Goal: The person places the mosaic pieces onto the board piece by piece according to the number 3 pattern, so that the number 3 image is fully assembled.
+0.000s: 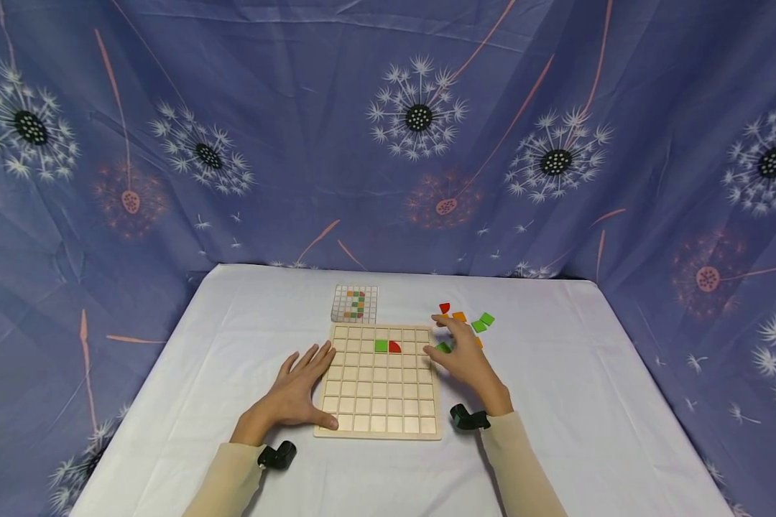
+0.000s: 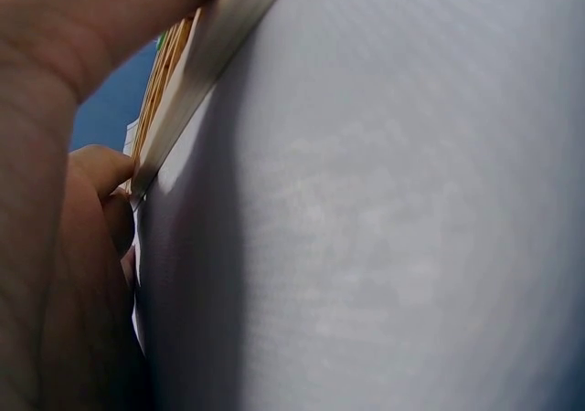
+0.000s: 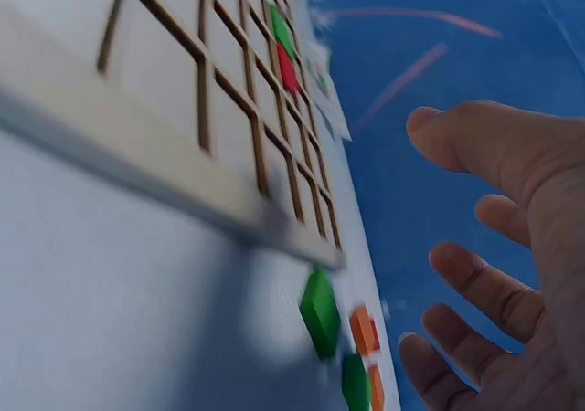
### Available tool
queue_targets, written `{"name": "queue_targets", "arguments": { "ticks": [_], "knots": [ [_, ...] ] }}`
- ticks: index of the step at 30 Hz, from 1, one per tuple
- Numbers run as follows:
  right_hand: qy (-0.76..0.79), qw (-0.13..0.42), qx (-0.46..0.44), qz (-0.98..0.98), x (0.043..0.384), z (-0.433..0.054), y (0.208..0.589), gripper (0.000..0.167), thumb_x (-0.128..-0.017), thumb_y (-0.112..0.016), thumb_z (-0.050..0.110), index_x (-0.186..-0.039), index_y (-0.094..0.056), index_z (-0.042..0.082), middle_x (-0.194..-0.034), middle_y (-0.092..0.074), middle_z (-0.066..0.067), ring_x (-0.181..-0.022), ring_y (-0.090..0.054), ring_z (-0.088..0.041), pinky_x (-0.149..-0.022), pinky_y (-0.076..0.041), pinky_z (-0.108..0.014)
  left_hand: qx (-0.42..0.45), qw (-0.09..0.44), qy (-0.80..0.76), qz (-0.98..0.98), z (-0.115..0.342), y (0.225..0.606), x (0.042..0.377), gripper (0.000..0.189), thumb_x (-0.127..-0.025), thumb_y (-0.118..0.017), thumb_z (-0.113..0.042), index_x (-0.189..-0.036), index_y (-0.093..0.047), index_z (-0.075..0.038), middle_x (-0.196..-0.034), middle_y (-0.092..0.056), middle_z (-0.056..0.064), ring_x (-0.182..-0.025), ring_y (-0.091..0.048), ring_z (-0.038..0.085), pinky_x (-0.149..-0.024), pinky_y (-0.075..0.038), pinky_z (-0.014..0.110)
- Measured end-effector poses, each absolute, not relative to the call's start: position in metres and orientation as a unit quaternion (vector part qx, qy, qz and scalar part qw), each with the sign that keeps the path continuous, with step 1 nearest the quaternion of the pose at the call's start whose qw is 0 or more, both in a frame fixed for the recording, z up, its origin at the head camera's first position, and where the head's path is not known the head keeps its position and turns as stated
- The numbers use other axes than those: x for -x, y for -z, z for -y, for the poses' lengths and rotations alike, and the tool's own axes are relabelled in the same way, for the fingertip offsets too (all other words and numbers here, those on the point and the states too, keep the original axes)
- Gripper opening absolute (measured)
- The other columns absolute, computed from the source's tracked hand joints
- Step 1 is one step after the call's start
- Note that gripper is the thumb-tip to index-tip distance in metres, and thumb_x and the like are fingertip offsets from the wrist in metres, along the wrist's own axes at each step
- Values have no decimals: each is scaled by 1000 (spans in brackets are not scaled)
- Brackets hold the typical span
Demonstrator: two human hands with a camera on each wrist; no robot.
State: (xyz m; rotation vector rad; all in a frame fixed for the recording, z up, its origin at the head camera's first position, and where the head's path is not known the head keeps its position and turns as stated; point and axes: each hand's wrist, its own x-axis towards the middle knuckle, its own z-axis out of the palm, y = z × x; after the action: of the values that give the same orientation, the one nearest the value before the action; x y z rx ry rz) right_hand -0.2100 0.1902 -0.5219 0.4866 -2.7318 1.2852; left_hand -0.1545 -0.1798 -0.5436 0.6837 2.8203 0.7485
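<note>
A wooden grid board [image 1: 375,406] lies on the white table. In its second row sit a green square tile [image 1: 381,346] and, right beside it, a red quarter-round tile [image 1: 394,347]. My left hand [image 1: 291,397] rests along the board's left edge, fingers straight and thumb over the lower left corner. In the left wrist view, thumb and fingertips are against the wooden edge [image 2: 196,73]. Over the board's right edge hovers my right hand [image 1: 463,357], thumb and fingers spread with nothing between them. Close under it lies a loose green tile [image 3: 319,312].
Behind the board lies a small pattern card [image 1: 338,310] printed with a grid and coloured squares. Loose tiles are scattered right of the board: a red one [image 1: 444,307], orange ones [image 1: 459,316] and several green ones [image 1: 487,319]. A blue dandelion-print curtain [image 1: 336,143] surrounds the table.
</note>
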Motion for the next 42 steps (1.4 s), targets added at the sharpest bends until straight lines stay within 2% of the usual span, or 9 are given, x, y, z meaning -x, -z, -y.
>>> {"name": "queue_targets", "arguments": {
  "ticks": [6, 13, 24, 35, 42],
  "knots": [
    [-416, 70, -132, 897, 209, -212, 526, 67, -87, -83, 21, -146, -55, 5, -136, -61, -20, -121, -58, -42, -92, -53, -55, -230, 71, -247, -939, 180, 544, 155, 143, -55, -86, -75, -163, -24, -5, -172, -19, 13, -158, -17, 40, -123, -9, 65],
    [-391, 84, -108, 910, 209, -235, 537, 66, -85, -85, 18, -142, -57, 0, -134, -62, -24, -127, -54, -45, -103, -47, -61, -226, 77, -247, -939, 180, 544, 155, 143, -55, -86, -75, -164, -24, -5, -172, -18, 13, -159, -16, 40, -123, -8, 65],
    [-368, 61, -58, 926, 213, -257, 548, 63, -86, -83, 20, -141, -59, 1, -132, -62, -23, -120, -60, -40, -106, -49, -59, -231, 74, -242, -940, 182, 545, 155, 143, -56, -86, -75, -163, -24, -4, -172, -19, 15, -158, -17, 42, -122, -9, 67],
    [-363, 59, -67, 928, 215, -260, 552, 57, -86, -84, 17, -136, -63, 0, -125, -65, -23, -115, -63, -39, -103, -51, -56, -228, 72, -248, -939, 180, 545, 154, 143, -55, -86, -75, -163, -25, -5, -172, -19, 13, -158, -17, 40, -123, -9, 65],
    [-355, 32, -57, 933, 212, -264, 549, 55, -88, -82, 19, -135, -63, -1, -128, -63, -23, -121, -60, -40, -108, -48, -58, -229, 72, -242, -940, 180, 543, 154, 142, -56, -86, -74, -163, -25, -5, -172, -20, 13, -158, -18, 40, -123, -10, 65]
  ]
}}
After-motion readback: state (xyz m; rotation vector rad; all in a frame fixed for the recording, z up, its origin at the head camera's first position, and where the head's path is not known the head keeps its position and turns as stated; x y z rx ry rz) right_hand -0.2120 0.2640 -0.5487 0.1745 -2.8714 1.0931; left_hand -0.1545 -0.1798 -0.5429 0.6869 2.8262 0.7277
